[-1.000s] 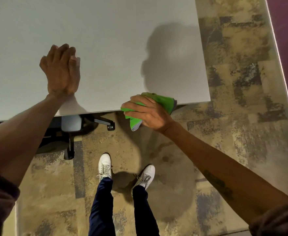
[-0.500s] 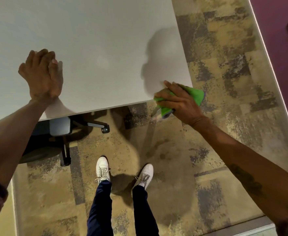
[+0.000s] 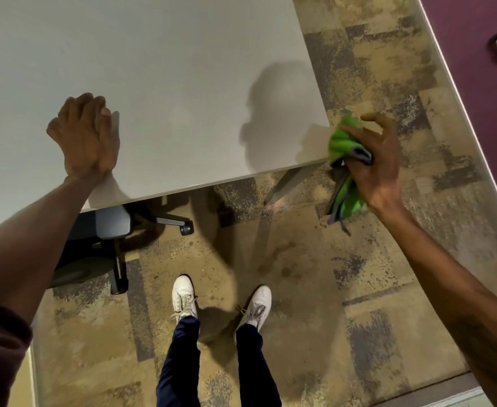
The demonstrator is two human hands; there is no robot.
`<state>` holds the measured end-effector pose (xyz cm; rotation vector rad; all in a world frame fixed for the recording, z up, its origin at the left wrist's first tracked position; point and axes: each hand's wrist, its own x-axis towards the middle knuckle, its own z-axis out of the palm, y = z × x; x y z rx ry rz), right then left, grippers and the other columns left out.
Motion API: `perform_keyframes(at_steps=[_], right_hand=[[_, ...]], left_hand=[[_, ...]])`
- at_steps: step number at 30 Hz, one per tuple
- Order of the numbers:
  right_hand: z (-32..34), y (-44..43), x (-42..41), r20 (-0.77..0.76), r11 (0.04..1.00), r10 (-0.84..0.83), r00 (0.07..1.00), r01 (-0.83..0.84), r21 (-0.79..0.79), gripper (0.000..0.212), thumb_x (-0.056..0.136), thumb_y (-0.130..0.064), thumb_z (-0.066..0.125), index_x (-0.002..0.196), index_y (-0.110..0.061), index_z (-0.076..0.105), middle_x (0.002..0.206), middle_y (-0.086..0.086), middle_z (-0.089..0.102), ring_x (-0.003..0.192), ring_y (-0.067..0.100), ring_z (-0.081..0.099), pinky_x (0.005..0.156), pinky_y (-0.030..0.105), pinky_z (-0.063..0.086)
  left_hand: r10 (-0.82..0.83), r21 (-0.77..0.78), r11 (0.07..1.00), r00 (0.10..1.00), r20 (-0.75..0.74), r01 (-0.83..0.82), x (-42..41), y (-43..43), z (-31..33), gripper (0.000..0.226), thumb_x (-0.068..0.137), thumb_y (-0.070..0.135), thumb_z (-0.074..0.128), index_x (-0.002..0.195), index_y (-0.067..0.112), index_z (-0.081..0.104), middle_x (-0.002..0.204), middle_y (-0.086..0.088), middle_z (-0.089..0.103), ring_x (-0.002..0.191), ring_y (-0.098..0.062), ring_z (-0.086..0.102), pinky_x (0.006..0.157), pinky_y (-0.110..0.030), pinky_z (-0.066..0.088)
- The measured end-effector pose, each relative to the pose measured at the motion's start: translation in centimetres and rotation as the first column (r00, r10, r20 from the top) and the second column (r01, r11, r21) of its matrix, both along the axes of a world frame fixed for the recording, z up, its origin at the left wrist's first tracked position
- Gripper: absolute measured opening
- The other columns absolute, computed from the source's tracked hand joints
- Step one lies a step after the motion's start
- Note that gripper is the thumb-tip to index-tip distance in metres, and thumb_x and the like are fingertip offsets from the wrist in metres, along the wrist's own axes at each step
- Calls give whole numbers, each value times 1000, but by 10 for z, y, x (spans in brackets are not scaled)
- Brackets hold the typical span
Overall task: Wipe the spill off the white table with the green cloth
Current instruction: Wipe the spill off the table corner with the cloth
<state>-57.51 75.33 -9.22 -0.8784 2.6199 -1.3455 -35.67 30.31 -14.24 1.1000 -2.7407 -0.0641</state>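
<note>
The white table [image 3: 159,69] fills the upper left of the head view. My left hand [image 3: 85,139] rests flat on it near the front edge, fingers together, holding nothing. My right hand [image 3: 373,163] is just past the table's front right corner, off the tabletop, gripping the bunched green cloth [image 3: 344,142]. Part of the cloth hangs down below my palm over the carpet. I can make out no spill on the tabletop, only my shadow near the right edge.
A dark office chair [image 3: 103,239] with a wheeled base sits under the table's front edge. A table leg [image 3: 291,183] slants down below the right corner. My white shoes [image 3: 184,295] stand on patterned carpet. A purple wall [image 3: 482,83] runs along the right.
My right hand has carried the green cloth rightward along the front edge and off the table's right corner, where it now hangs loose. My left hand has stayed planted on the table.
</note>
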Motion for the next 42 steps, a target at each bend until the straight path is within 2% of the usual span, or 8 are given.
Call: perform_keyframes(at_steps=[4, 7, 11, 16, 20, 29, 35, 42], right_hand=[[24, -58, 8, 590, 922, 85, 803, 162, -353, 19, 90, -16, 60, 105, -17, 70, 100, -4, 75, 95, 17, 71, 81, 33, 58], [22, -93, 3, 723, 897, 46, 689, 290, -333, 18, 90, -8, 60, 100, -15, 73, 91, 2, 77, 90, 25, 73, 87, 43, 59], [4, -123, 1, 474, 928, -274, 837, 359, -98, 38, 90, -9, 55, 124, -20, 66, 119, 3, 71, 108, 18, 66, 100, 41, 54], [-27, -164, 44, 145, 959, -3, 989, -38, 281, 65, 98, -39, 43, 155, -20, 19, 164, 10, 19, 151, 29, 13, 124, 46, 3], [-39, -175, 51, -165, 800, 33, 986, 73, 595, 74, 98, -55, 20, 155, -7, 16, 165, 14, 11, 154, 30, 2, 124, 56, 4], [-46, -183, 43, -221, 743, -119, 968, 235, 627, 65, 103, -33, 35, 154, 0, 11, 164, 21, 9, 152, 36, 10, 124, 51, 17], [-41, -189, 28, -127, 814, -174, 976, 215, 540, 79, 101, -61, 15, 155, -3, 10, 165, 16, 2, 154, 28, 2, 126, 44, 4], [-44, -205, -22, -208, 795, -165, 964, 255, 550, 57, 104, -30, 29, 153, -2, 20, 164, 22, 7, 152, 36, 7, 125, 47, 12]], left_hand=[[3, 17, 1000, 1000, 20, -3, 2, -4, -4, 40, 110, 37, 30, 138, 21, 53, 151, 3, 48, 142, -18, 39, 102, -39, 31], [6, 44, 999, 993, -117, -1, 2, -3, -2, 37, 108, 32, 33, 131, 18, 60, 144, -2, 56, 134, -24, 50, 100, -42, 36], [-1, 48, 999, 986, -166, 9, 2, -4, -3, 37, 108, 32, 34, 127, 18, 62, 140, -3, 59, 129, -25, 53, 99, -43, 38], [21, 60, 998, 985, -174, -10, -1, -6, -1, 35, 106, 31, 37, 124, 19, 64, 137, -1, 61, 126, -24, 56, 98, -43, 38], [-16, 36, 999, 992, -127, 20, -2, -10, 4, 35, 103, 31, 37, 117, 16, 66, 123, -3, 66, 112, -26, 62, 87, -42, 45], [-113, 103, 989, 993, 46, 108, 11, -30, 0, 43, 111, 26, 36, 148, 17, 55, 157, -3, 49, 148, -24, 41, 105, -42, 35], [-98, 138, 987, 990, 104, 83, 11, -26, 5, 51, 109, 37, 27, 152, 22, 50, 161, -1, 43, 151, -25, 37, 103, -43, 33], [-38, 178, 984, 999, 40, 30, 9, -20, 8, 56, 106, 41, 23, 151, 24, 52, 162, 1, 42, 152, -22, 35, 105, -43, 30]])
